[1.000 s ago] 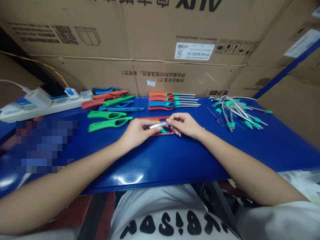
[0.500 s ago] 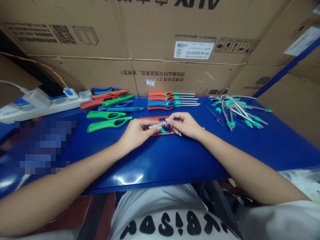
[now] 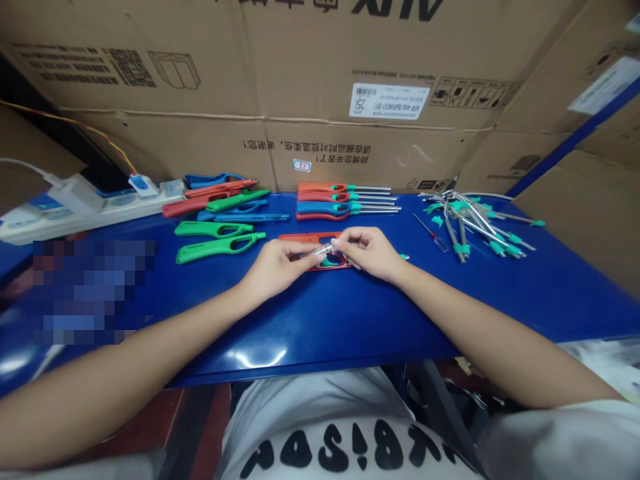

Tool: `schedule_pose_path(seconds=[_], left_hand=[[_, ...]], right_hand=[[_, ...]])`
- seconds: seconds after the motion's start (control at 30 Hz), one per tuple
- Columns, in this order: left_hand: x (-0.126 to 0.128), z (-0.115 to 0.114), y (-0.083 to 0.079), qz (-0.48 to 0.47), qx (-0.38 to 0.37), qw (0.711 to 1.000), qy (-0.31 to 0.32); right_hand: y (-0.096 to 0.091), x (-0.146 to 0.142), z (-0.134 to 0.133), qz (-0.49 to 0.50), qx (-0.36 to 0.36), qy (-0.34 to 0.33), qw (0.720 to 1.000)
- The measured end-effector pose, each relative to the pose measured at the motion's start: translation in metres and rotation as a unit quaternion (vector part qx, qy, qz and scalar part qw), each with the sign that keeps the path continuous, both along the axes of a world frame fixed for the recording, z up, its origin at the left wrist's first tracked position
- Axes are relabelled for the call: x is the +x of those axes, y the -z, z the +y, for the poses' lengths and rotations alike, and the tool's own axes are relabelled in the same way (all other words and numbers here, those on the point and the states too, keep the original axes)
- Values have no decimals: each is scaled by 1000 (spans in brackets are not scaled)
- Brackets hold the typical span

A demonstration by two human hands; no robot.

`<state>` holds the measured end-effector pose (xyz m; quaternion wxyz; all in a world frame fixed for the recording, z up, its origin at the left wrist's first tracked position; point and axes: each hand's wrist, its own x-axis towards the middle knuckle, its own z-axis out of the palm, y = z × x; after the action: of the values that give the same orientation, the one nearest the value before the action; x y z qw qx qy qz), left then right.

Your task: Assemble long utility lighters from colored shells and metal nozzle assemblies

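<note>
My left hand is closed on a small clear lighter tank, held between thumb and fingers and pointing to the right. At the tank's right end, the fingertips of my right hand are pinched together on its whitish tip; the exact contact is partly hidden. Just beneath both hands lies an open red lighter casing, with a green trigger and a thin wire inside its lower half. My fingers cover much of this casing.
Several green, blue and red lighter casings lie at left, near a white power strip. Lighters with metal tubes are stacked behind my hands. At right are a screwdriver and a pile of metal tubes with green parts. Cardboard walls the back.
The clear tank has turned slightly and less of it shows past my left fingers. Both hands stay close together over the red casing; the view has shifted a little.
</note>
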<state>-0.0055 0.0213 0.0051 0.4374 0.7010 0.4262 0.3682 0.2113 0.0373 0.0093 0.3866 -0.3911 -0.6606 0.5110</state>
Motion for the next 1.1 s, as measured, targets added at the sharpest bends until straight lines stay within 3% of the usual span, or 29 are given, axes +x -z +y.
schedule_pose_path(seconds=[0.33,0.73,1.1], left_hand=[[-2,1,-2,24,1,1000,-19],[-1,-2,-8,39,5,999,-32],[3,-3,0,19,-5,1000,-17]], right_hand=[[-5,-1,4,8,-51,4,999],[-2,1,4,5,-31,-3,1000],[1,-3,2,-14,-3,24,1000]])
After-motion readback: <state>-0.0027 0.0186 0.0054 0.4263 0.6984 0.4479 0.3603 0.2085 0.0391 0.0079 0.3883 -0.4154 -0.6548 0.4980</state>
